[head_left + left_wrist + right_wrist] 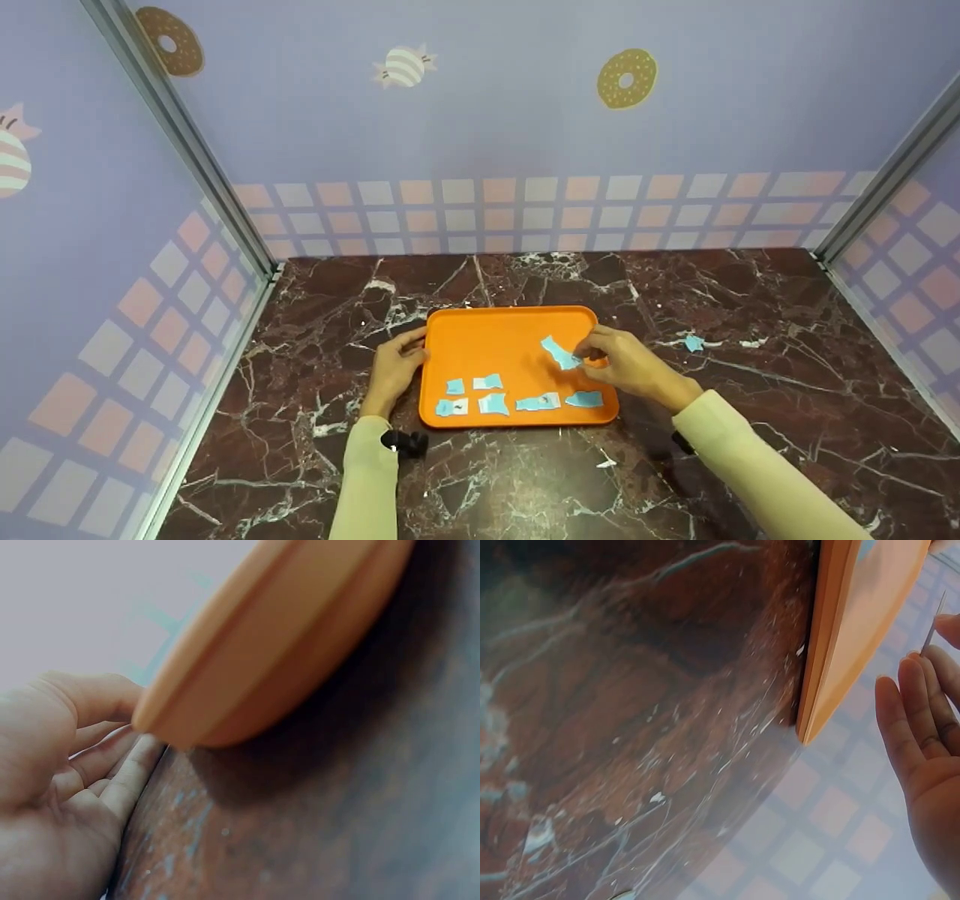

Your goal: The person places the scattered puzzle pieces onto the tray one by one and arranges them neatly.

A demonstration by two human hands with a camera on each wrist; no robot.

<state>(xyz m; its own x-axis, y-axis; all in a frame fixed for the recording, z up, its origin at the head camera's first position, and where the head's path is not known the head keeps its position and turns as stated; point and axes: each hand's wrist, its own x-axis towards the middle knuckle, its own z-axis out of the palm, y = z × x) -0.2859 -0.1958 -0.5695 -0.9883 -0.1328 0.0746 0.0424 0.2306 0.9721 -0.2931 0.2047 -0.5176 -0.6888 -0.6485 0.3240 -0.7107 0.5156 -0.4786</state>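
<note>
An orange tray [480, 337] lies on the dark marbled table. At its left edge my left hand [394, 367] holds the rim, the thumb [112, 694] on top and the other fingers low beside it. Over the tray's right part, my right hand [626, 364] pinches a torn piece of light-blue paper [559, 352] between thumb and fingertips. The right wrist view shows this paper edge-on as a thin strip [933, 626]. Along the tray's near side lie several torn blue-and-white paper pieces, among them a blue one [583, 399] at the right and a small one [455, 387] at the left.
Right of the tray, another blue paper scrap [694, 343] lies on the table [750, 405]. A small white scrap [606, 463] is in front of the tray. Patterned wall panels [480, 135] enclose the back and both sides.
</note>
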